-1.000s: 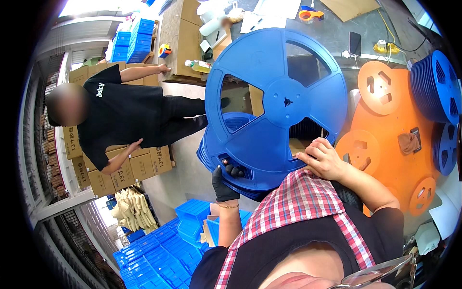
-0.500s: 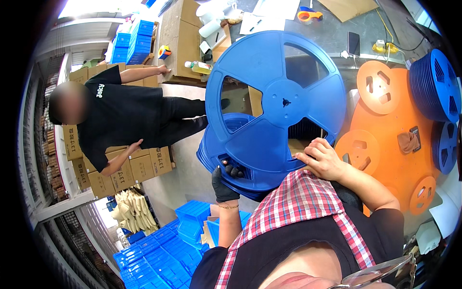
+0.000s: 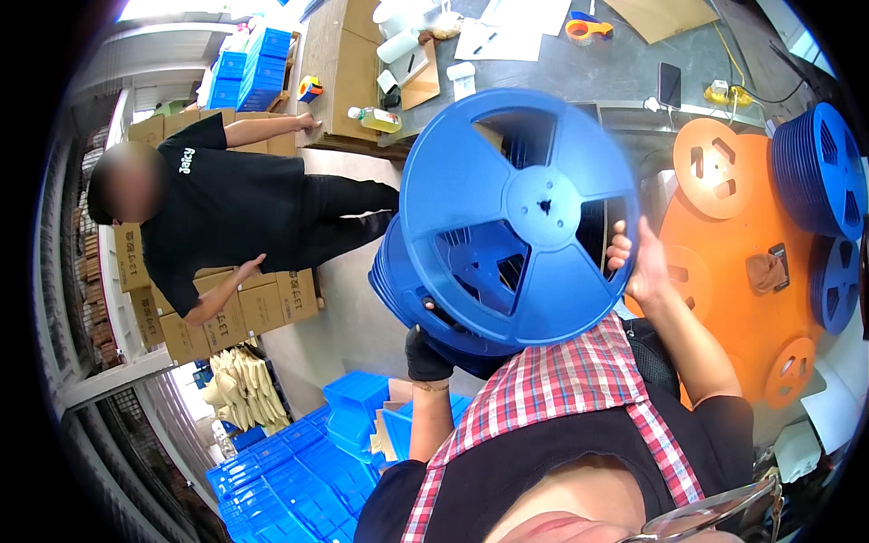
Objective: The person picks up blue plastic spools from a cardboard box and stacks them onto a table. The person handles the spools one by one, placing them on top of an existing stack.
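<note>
Reel (image 3: pixel 561 213): blue, large, round, with wide windows about a pierced hub; in front of the person's body, face to the camera, set over and to the right of the stack.
Right hand (image 3: pixel 644 271): bare, fingers bent over the reel's right edge, thumb spread apart from them; it seems to hold the reel there.
Left hand (image 3: pixel 427 355): dark-gloved, at the lower edge of the stack (image 3: pixel 391 281); a fingertip shows in a window, the other fingers are mostly hidden, and the grip looks closed on that edge.
Done: one reel stands out of line with the stack; whether the two touch somewhere, I cannot tell.
Left over: many more reels lie nested in the stack; this one looks mid-handling, as it is set down nowhere.
Desk (image 3: pixel 620 72): grey, beyond the reel, with a phone (image 3: pixel 669 84), an orange tape dispenser (image 3: pixel 587 31) and papers (image 3: pixel 498 42).
Orange surface (image 3: pixel 733 244): to the right, with orange discs (image 3: pixel 712 167) and a brown cloth (image 3: pixel 768 271); more blue reels (image 3: pixel 846 172) at its far edge.
Room: a co-worker (image 3: pixel 235 199) in black to the left, cartons (image 3: pixel 213 317) behind, blue crates (image 3: pixel 290 475) at lower left.
</note>
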Action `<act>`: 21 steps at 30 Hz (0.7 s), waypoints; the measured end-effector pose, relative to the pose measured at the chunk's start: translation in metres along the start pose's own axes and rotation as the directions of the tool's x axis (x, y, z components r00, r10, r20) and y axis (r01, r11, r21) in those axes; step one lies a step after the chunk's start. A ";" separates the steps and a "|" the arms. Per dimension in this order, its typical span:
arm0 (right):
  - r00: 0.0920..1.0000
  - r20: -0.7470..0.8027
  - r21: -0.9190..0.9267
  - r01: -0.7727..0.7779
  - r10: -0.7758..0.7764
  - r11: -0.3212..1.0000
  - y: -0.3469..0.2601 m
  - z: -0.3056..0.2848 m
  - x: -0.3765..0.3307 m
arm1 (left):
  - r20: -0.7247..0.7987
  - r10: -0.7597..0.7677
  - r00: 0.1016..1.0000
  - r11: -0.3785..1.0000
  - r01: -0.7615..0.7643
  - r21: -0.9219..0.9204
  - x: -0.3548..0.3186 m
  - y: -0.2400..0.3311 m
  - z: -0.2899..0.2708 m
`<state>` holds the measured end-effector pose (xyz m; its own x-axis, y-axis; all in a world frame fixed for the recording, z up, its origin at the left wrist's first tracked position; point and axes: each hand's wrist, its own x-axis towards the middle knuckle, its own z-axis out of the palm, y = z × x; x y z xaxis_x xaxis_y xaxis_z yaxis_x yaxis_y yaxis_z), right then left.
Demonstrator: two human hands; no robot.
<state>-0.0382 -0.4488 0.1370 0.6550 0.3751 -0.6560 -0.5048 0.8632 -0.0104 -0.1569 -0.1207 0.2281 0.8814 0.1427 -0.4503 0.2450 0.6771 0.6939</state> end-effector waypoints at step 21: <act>0.831 -0.110 -0.983 -0.174 0.545 0.066 0.098 0.018 0.063 | 0.164 -0.150 0.975 0.968 0.111 0.225 0.032 -0.021 0.030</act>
<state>-0.0364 -0.3346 0.1088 0.2074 0.7447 -0.6344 -0.6999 -0.3401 -0.6281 -0.1217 -0.1524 0.2157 0.8888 -0.0806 -0.4512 0.4260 0.5085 0.7483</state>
